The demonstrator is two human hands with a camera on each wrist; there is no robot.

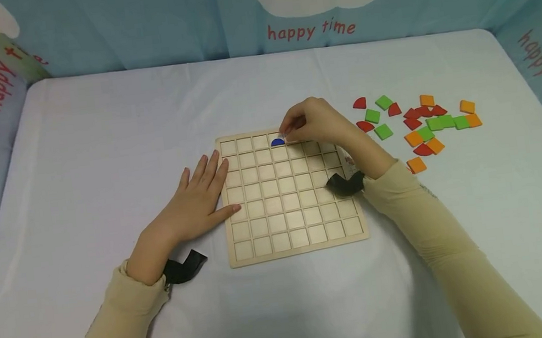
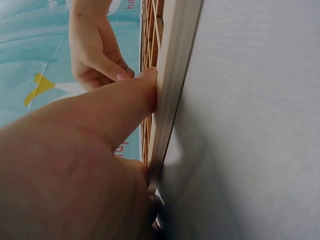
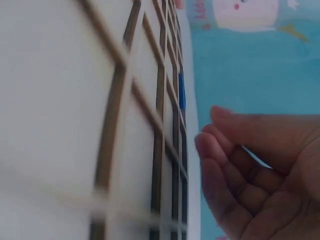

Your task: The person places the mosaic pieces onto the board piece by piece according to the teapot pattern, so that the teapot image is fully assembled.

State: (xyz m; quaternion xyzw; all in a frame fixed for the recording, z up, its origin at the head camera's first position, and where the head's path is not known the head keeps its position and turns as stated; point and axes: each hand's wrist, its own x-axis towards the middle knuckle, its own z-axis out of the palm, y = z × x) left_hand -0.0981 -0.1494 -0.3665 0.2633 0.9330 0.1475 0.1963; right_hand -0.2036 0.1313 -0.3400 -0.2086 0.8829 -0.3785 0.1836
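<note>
A square wooden grid board [image 1: 231, 240] lies on the white table. My left hand [image 1: 199, 202] is spread flat at its left side, with fingertips and thumb over the border; the left wrist view shows the thumb [image 2: 135, 92] against the board's edge. A blue piece [image 1: 277, 142], rounded on top, sits in a cell of the far row. Close to its right, my right hand [image 1: 313, 122] hovers over the far edge. In the right wrist view its fingers [image 3: 212, 185] curl loosely near the thumb, with nothing visible between them.
Right of the board lie scattered red quarter-round pieces [image 1: 360, 103], green squares [image 1: 384, 131] and orange squares [image 1: 416, 164], some overlapping. A blue printed curtain [image 1: 159, 25] stands behind and beside the table. Black straps [image 1: 184, 267] hang from both wrists.
</note>
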